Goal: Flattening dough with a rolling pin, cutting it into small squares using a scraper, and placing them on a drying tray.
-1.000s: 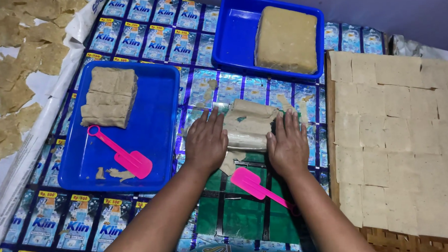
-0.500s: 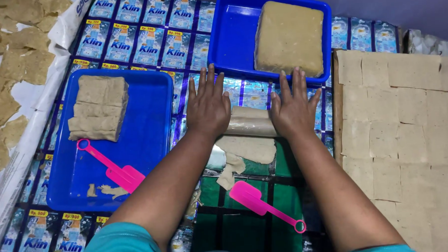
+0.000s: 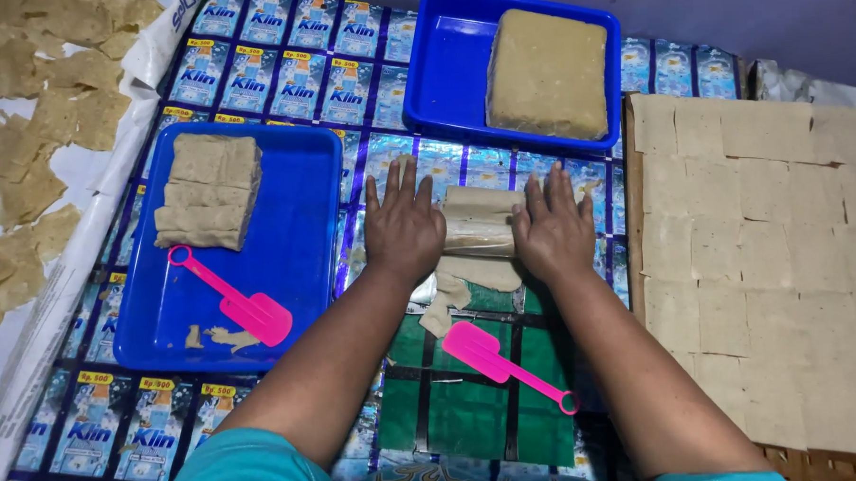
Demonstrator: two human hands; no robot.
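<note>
A pale tan roll of dough (image 3: pixel 480 223) lies across the shiny plastic-covered work surface in the middle of the head view. My left hand (image 3: pixel 404 222) presses flat on its left end and my right hand (image 3: pixel 553 229) on its right end, fingers spread forward. A flattened strip of dough (image 3: pixel 467 277) trails from under the roll toward me. A pink plastic scraper (image 3: pixel 499 359) rests on the green patch just below my hands.
A blue tray (image 3: pixel 296 274) at left holds stacked dough slabs (image 3: pixel 208 189) and a second pink scraper (image 3: pixel 236 299). Another blue tray (image 3: pixel 441 79) at the back holds a large dough block (image 3: pixel 547 72). Cut dough squares (image 3: pixel 761 257) cover a board at right; dried pieces (image 3: pixel 26 141) lie far left.
Both hands pushed the roll away from me, then drew back slightly. The dough has wound up tighter and the flat strip behind it is shorter.
</note>
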